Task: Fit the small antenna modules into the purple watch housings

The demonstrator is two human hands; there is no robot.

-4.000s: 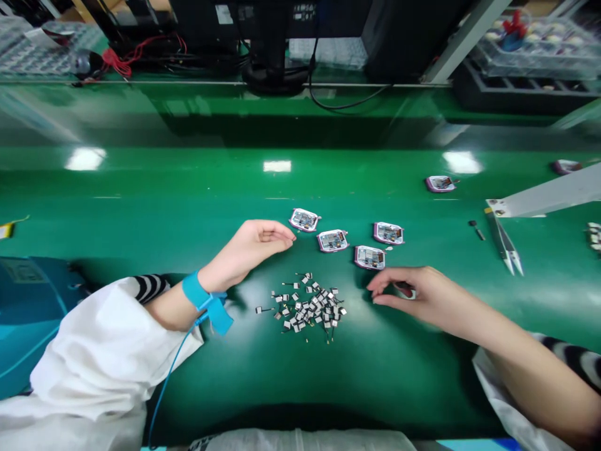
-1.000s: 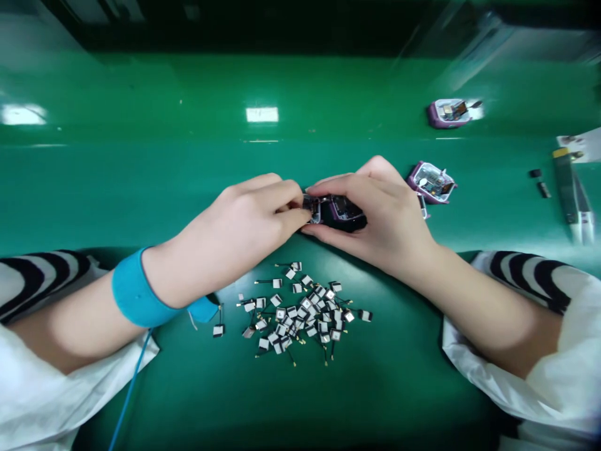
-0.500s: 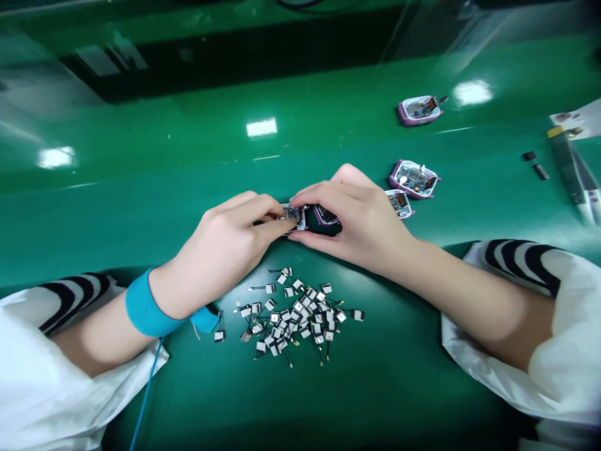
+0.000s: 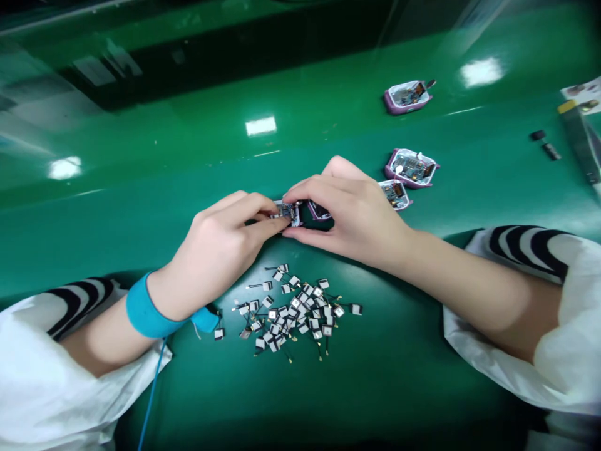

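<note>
Case, circuitry exposed, sits in a narrow grip between left hand and right hand; wired parts lie nearer the body, purple units rightward. Glossy green worktop mirrors bright patches (three) beyond.

Module pile before casings
</note>
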